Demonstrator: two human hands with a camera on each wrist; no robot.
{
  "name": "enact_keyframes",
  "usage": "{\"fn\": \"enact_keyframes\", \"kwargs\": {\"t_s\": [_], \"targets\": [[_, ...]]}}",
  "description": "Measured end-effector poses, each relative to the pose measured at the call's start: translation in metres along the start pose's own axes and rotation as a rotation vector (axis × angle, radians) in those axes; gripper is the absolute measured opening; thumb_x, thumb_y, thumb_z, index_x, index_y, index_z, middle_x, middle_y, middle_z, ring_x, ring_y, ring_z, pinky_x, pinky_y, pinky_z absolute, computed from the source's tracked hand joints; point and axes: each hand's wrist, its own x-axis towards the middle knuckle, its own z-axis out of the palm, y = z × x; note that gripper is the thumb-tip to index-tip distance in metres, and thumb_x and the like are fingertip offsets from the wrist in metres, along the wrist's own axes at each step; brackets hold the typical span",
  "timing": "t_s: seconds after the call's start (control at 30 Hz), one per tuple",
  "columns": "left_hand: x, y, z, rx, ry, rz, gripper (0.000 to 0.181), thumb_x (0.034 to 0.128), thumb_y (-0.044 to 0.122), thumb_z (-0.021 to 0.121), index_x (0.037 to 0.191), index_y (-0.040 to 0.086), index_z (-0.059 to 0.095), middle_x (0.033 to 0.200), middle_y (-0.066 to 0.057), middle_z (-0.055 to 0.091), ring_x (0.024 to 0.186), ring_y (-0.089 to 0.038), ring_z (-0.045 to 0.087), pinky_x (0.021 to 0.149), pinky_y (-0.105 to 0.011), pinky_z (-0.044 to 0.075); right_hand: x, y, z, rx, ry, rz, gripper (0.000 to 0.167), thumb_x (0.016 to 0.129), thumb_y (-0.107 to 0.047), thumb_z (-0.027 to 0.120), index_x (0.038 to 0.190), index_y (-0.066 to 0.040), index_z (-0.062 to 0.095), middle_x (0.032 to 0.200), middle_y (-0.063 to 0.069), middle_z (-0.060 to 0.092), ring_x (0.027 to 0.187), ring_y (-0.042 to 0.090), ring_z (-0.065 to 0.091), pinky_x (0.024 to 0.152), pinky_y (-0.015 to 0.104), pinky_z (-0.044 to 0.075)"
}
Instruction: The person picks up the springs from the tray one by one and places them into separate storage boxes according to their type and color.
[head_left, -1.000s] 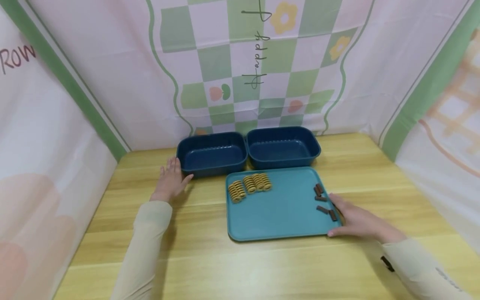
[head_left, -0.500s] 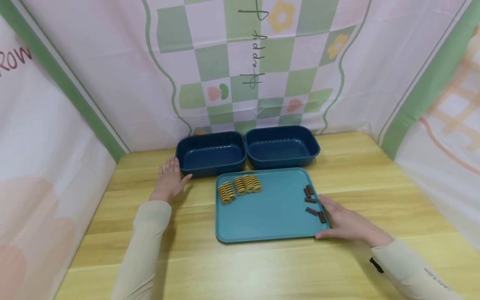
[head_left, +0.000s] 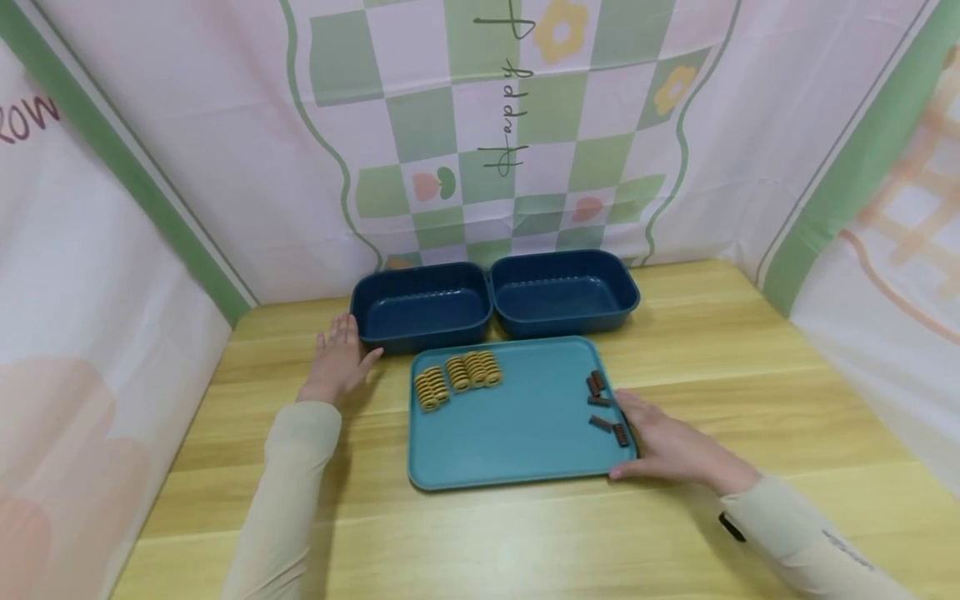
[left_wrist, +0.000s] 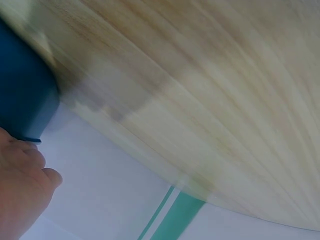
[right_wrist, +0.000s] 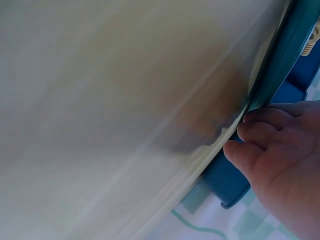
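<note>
The tray [head_left: 525,429] is plain teal, the coiled pieces [head_left: 474,369] golden yellow, the ridged pieces [head_left: 598,402] dark brown. The bins [head_left: 423,340] are solid navy blue. The table [head_left: 480,542] has yellow-tan wood grain; the sleeves [head_left: 298,483] are beige. The backdrop cloth [head_left: 247,167] is pinkish white, with green-and-white checks, yellow-orange flowers, coral fruit shapes and dark lettering.

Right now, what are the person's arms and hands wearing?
Left sleeve and right sleeve: long, light beige. The right one bears a greyish marking, too blurred to read; a small black piece shows by its cuff. Left hand and right hand: ungloved.
</note>
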Motion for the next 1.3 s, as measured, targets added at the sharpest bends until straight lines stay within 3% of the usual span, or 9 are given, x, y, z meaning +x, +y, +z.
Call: {"fn": "enact_keyframes", "kwargs": {"t_s": [0.67,0.87,1.1,1.17,1.3], "targets": [[0.000,-0.002,0.000,0.033,0.001,0.004,0.079,0.1001,0.043,0.038,0.145,-0.014,0.007,0.152,-0.030,0.005,0.141,-0.041,0.004,0.111,-0.056,0.006,0.016,-0.012,0.011,-0.067,-0.018,-0.019,0.117,0.071,-0.071,0.062,0.142,0.014,0.025,0.145,0.032,0.028,0.131,0.047,0.031,0.103,0.055,0.030],[0.001,-0.001,0.000,0.040,0.008,0.003,0.079,0.1001,0.044,0.037,0.145,-0.013,0.007,0.153,-0.028,0.007,0.141,-0.040,0.004,0.112,-0.055,0.007,0.021,-0.013,-0.002,-0.087,0.001,-0.039,0.107,0.073,-0.060,0.069,0.139,0.014,0.030,0.142,0.033,0.034,0.125,0.050,0.038,0.099,0.058,0.035],[0.003,-0.002,0.003,0.048,0.019,0.003,0.079,0.0998,0.044,0.038,0.145,-0.013,0.008,0.153,-0.028,0.007,0.141,-0.040,0.005,0.112,-0.055,0.008,0.059,-0.030,-0.029,-0.057,0.089,-0.144,0.074,0.078,-0.030,0.078,0.131,0.010,0.047,0.125,0.027,0.054,0.112,0.040,0.054,0.090,0.050,0.046],[0.003,-0.002,0.003,0.046,0.017,0.001,0.079,0.0997,0.044,0.038,0.145,-0.013,0.008,0.153,-0.028,0.007,0.141,-0.040,0.005,0.111,-0.056,0.008,0.075,-0.037,-0.032,-0.033,0.099,-0.168,0.067,0.078,-0.027,0.078,0.129,0.008,0.051,0.123,0.024,0.057,0.104,0.035,0.059,0.086,0.047,0.049],[0.003,-0.003,0.004,0.036,0.014,-0.001,0.080,0.0995,0.044,0.038,0.145,-0.013,0.007,0.153,-0.028,0.007,0.141,-0.040,0.004,0.112,-0.055,0.008,0.109,-0.053,-0.031,0.021,0.091,-0.197,0.062,0.078,-0.027,0.078,0.127,0.002,0.055,0.125,0.019,0.057,0.106,0.032,0.058,0.089,0.046,0.047]]}}
